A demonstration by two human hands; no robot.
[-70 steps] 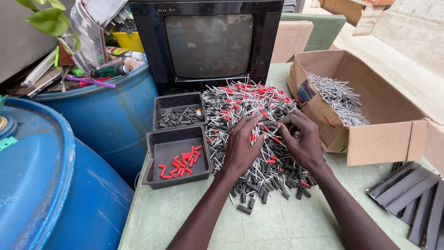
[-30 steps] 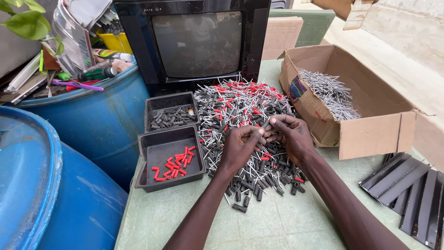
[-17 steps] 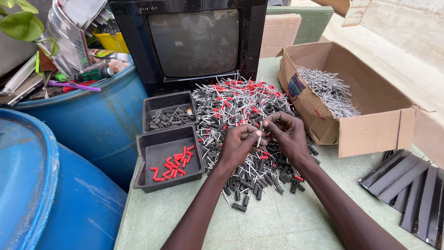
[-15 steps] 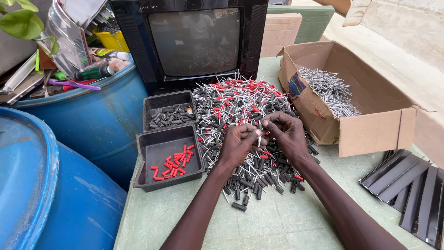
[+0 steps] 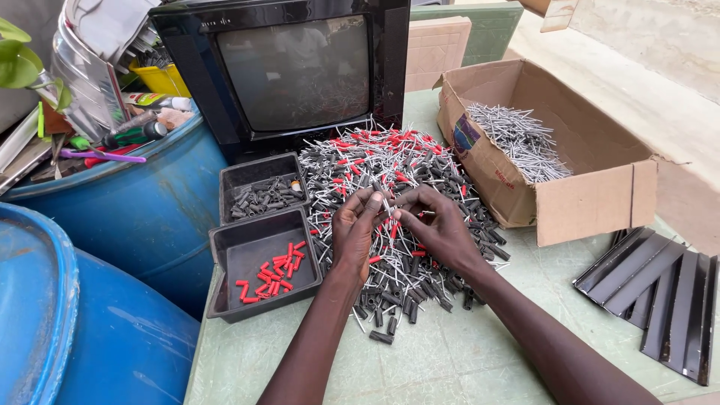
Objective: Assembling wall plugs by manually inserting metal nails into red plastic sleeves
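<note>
A heap of thin metal pins with red and black plastic sleeves lies on the green table in front of an old black television. My left hand and my right hand meet above the heap, fingertips pinched together on one pin with a dark sleeve. Left of the heap stand two dark trays: the near tray holds several loose red sleeves, the far tray holds black sleeves.
An open cardboard box with bare metal pins stands at the right. Dark metal strips lie at the right edge. Blue barrels crowd the left, one topped with clutter.
The camera has drifted slightly. Both hands stay over the heap, drawn closer together, fingertips now pinching one pin between them.
</note>
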